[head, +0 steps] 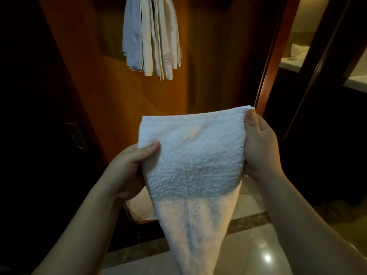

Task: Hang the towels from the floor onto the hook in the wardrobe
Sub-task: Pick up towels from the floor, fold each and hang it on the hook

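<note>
The reddish-brown wooden wardrobe panel point(111, 92) is filling the upper middle of the view, and the glossy pale tiled floor point(258, 253) is showing along the bottom edge. A bunch of thin off-white cloths with an embroidered emblem point(152, 36) is already hanging near the top edge of that panel; the hook itself is lying out of view above, so how much room it has left is probably best treated as unknown.

The thick white terry towel point(190, 155) is being held up off the floor, in front of the panel and below the hanging bunch, folded over at its top edge with its tail drooping towards the floor. It is looking soft, limp and fairly light, with a grippy pile that should not slip.

The left hand point(129, 169) is pinching the towel's left edge under the thumb, and the right hand point(258, 143) is gripping the upper right corner. Gathering the folded top edge would likely give the best hold for hooking.
</note>
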Available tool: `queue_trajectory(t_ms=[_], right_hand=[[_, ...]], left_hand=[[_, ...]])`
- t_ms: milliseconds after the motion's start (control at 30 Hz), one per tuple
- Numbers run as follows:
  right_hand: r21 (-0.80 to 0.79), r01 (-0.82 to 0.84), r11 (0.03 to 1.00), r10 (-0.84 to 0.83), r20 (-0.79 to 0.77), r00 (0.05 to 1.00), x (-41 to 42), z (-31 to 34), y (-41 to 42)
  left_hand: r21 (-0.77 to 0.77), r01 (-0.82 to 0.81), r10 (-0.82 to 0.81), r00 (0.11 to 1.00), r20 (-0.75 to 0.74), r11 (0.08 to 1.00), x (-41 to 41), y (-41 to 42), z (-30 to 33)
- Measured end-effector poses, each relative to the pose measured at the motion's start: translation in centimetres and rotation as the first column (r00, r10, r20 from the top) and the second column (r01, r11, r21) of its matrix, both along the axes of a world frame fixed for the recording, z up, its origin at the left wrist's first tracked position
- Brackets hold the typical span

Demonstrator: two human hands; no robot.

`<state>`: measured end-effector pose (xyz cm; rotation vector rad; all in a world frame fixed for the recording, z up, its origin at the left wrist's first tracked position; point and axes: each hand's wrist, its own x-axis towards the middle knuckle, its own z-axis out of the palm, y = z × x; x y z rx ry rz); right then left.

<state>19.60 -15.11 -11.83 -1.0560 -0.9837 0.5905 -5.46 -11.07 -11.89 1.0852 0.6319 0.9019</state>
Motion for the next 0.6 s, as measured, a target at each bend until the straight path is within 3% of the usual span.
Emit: queue_trajectory(t_ms=[67,167,233,300,333,400,433,500,567,600], right_hand=[[-0.094,-0.183,0.979,0.169,-0.142,0.975,1.3,-0.8,0.4],[-0.209,-0.609,0.765,0.492,-0.420,0.762,3.2,-2.7,0.0],[-0.268,-0.712,0.649,0.548,-0.484,0.682,3.7,-4.3,-0.6],[-0.302,-0.723,0.621,0.551,-0.488,0.677,4.1,-5.4,-0.9],[-0.278,-0.727,0.628,0.551,-0.501,0.668,3.9,-5.3,-1.0],[-0.086,-0.830,0.551,0.669,-0.549,0.500,3.2,-4.8,-1.3],[-0.024,-0.832,0.554,0.713,-0.502,0.490,3.0,-4.7,-1.6],[-0.090,-0.832,0.548,0.689,-0.515,0.510,2.8,-5.3,-1.4],[-0.219,-0.693,0.687,0.590,-0.390,0.707,3.0,-6.2,-1.1],[-0.229,-0.677,0.699,0.571,-0.391,0.722,3.3,-6.9,-0.9]], left_hand=[[-0.063,-0.006,0.007,1.000,0.025,0.998,0.2,0.4,-0.4],[-0.142,0.059,-0.053,0.997,0.051,0.988,0.9,0.2,-1.3],[-0.177,0.067,-0.065,0.998,0.015,0.982,1.2,0.1,-2.0],[-0.184,0.053,-0.059,0.998,-0.029,0.982,1.1,0.1,-2.8],[-0.172,0.044,-0.055,0.997,-0.058,0.984,0.9,0.1,-3.0],[-0.132,0.031,-0.048,0.991,-0.127,0.991,0.3,0.0,-3.4],[-0.113,0.034,-0.051,0.987,-0.155,0.993,0.0,0.0,-3.5],[-0.080,0.061,-0.074,0.981,-0.179,0.995,-0.3,-0.2,-3.9],[-0.049,0.064,-0.073,0.979,-0.193,0.997,-0.3,-0.5,-4.5],[-0.033,0.051,-0.057,0.978,-0.199,0.998,-0.2,-0.7,-4.9]])
